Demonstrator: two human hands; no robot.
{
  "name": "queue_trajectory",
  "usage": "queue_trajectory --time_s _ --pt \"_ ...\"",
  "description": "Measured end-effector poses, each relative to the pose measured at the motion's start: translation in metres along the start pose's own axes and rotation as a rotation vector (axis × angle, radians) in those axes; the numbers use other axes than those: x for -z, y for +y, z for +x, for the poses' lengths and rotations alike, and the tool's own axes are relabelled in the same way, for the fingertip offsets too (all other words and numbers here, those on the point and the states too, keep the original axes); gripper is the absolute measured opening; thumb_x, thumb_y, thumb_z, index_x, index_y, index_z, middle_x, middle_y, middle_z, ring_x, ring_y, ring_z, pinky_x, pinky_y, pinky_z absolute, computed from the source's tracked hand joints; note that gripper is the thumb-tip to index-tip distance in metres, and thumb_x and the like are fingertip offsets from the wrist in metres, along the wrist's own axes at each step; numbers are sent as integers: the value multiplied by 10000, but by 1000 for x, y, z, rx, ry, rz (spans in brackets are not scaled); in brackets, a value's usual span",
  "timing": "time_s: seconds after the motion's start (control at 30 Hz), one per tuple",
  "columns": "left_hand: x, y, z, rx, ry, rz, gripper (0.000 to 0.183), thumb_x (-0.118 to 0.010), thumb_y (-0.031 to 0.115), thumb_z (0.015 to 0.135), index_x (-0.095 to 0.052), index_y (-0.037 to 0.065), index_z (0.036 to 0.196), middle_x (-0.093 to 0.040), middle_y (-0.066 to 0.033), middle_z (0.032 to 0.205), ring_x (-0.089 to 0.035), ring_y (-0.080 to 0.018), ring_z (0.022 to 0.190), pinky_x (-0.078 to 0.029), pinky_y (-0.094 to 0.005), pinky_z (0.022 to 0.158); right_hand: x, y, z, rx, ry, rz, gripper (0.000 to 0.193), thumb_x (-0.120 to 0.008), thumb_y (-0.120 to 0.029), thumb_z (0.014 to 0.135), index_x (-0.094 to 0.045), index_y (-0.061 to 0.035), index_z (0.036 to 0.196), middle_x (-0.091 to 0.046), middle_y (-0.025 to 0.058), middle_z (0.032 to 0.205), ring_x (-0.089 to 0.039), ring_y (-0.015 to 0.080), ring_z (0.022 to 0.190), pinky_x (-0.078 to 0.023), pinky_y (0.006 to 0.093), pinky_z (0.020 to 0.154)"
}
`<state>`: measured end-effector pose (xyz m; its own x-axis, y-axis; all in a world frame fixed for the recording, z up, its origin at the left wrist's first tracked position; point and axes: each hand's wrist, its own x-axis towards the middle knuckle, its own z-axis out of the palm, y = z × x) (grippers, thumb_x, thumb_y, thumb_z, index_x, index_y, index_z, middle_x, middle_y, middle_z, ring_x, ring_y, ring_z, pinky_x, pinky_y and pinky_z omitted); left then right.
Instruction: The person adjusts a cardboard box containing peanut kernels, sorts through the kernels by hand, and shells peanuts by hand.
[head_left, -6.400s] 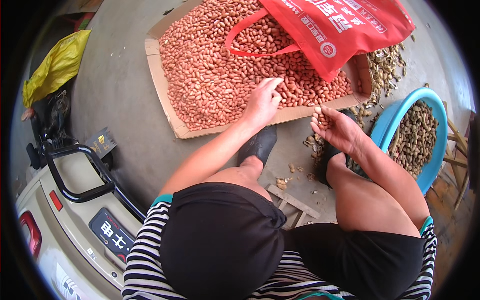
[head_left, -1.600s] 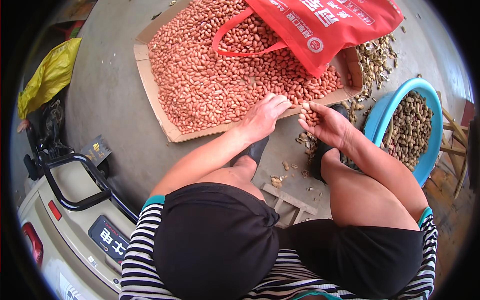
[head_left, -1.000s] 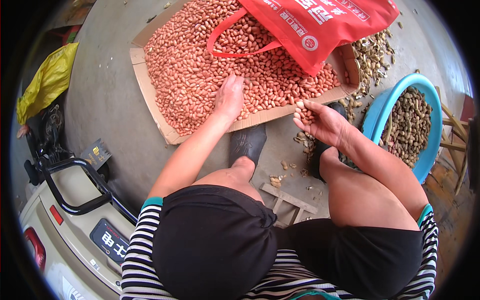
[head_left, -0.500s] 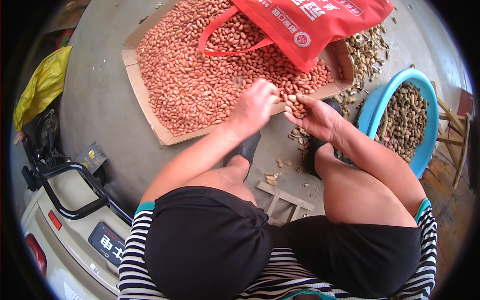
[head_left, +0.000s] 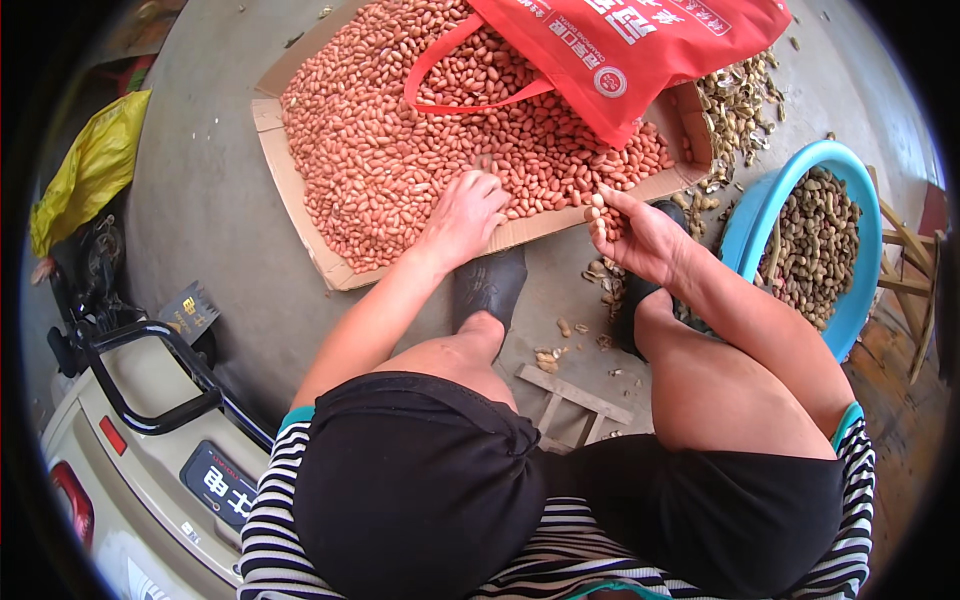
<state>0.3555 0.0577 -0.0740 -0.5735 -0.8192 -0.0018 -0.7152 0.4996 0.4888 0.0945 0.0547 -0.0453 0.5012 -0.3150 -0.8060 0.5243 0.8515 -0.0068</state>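
My left hand [head_left: 464, 214] is over the front part of the shelled peanuts [head_left: 380, 150], its fingers bent inward and close together. What they hold, if anything, is hidden. Just beyond the front edge of the shallow cardboard box [head_left: 308, 238], my right hand [head_left: 645, 240] is closed around a few peanuts [head_left: 597, 206], pale ones at the fingertips and reddish ones in the palm. A red bag [head_left: 640, 60] lies across the box's far right part, its handle looped over the kernels.
At right stands a blue basin [head_left: 752, 235] of unshelled peanuts [head_left: 812, 235], beside a wooden stool [head_left: 908, 265]. Empty shells [head_left: 740, 105] lie on the floor past the box. A wooden frame [head_left: 572, 392] lies between my feet. A pale scooter [head_left: 140, 450] and yellow bag [head_left: 92, 165] are at left.
My left hand has moved left, away from my right hand, to the peanut pile. My right hand has closed more around its peanuts and stayed in nearly the same place.
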Motion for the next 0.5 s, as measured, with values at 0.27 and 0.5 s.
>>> queue_trajectory --time_s 0.27,0.5 --pt "42 -37 -27 145 -68 576 184 -541 52 707 -553 66 890 -512 -70 991 -442 -235 1050 -321 -379 894 2 -1 -4 -68 3 -58 247 -458 -315 934 -492 -118 790 -483 -35 664 -451 53 540 -406 153 447" --pt "36 -30 -13 203 228 382 220 -547 -11 756 -559 28 972 -519 -115 990 -463 -289 1015 -367 -395 873 -4 -2 -5 -96 -5 -123 297 -490 -377 911 -431 -149 731 -400 -55 629 -354 22 477 -260 127 351"
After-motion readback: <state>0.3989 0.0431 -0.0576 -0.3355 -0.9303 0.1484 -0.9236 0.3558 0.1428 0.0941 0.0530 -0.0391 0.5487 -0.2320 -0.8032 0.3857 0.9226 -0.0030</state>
